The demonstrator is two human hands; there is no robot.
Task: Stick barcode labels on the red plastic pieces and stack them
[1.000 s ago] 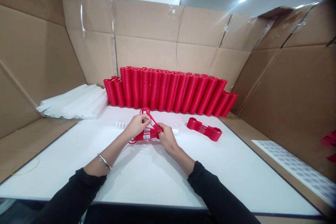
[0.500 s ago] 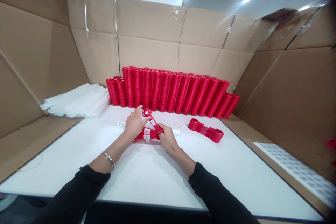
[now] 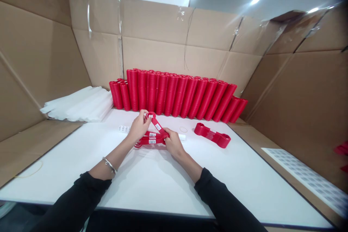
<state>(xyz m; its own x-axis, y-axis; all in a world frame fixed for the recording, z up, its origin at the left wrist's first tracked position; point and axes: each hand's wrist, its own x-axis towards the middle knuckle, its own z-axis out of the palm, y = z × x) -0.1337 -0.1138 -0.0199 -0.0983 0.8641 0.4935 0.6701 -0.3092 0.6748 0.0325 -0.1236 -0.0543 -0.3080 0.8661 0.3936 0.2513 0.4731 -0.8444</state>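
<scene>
Red plastic strips [image 3: 152, 140] with a ring at each end and white barcode stickers are fanned out between my hands, above the table. My right hand [image 3: 173, 143] is closed around their gathered right ends. At the ring of the uppermost strip [image 3: 157, 125], which angles up and away from the others, my left hand [image 3: 139, 127] has its fingers closed. The left ends of the lower strips hang apart below my left wrist. Behind the hands lies a white label roll or strip [image 3: 124, 128], partly hidden, and its white end [image 3: 182, 137] shows beside my right hand.
A bundle of the same red strips [image 3: 212, 135] lies to the right, near a thin rubber band [image 3: 183, 129]. Stacked red strips [image 3: 174, 94] stand along the cardboard back wall [image 3: 157, 50]. White plastic sleeves [image 3: 78, 105] lie left; a label sheet [image 3: 304, 177] lies right.
My left fingers have come together from a spread pose onto the uppermost strip's ring. The lower strips' left ends are spread a little more. My right hand has kept its hold.
</scene>
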